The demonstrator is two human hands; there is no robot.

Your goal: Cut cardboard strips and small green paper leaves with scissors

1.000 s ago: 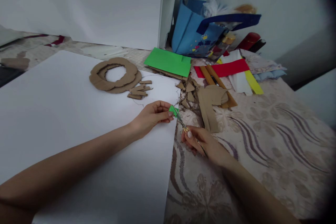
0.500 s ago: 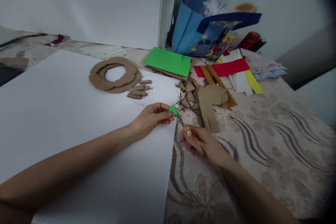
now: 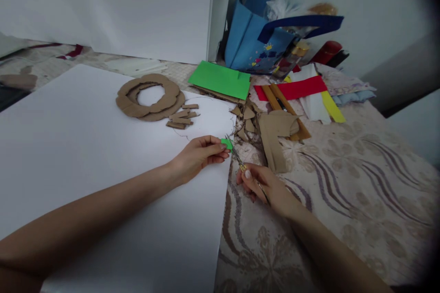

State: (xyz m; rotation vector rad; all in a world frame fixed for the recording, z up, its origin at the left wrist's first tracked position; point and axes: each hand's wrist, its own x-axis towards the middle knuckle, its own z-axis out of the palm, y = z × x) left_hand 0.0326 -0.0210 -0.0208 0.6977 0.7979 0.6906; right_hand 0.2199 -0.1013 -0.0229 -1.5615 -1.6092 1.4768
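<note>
My left hand (image 3: 206,153) pinches a small piece of green paper (image 3: 227,143) above the right edge of a large white sheet (image 3: 85,155). My right hand (image 3: 259,183) is closed on a pair of scissors (image 3: 237,155), whose slightly parted blades point up and left at the green piece. Two wavy-edged cardboard rings (image 3: 172,96) overlap on the sheet, one partly over the other. Several short cardboard strips (image 3: 180,119) lie beside them, near faint drawn lines.
Behind the hands lies a green paper stack (image 3: 220,80). Cardboard scraps (image 3: 275,132), wooden sticks (image 3: 295,123) and red paper (image 3: 302,88) are to its right. A blue bag (image 3: 254,32) stands at the back on the patterned cloth (image 3: 343,192).
The green piece has turned slightly in my left fingers and shows a little differently beside the blades. Both hands stay in nearly the same place.
</note>
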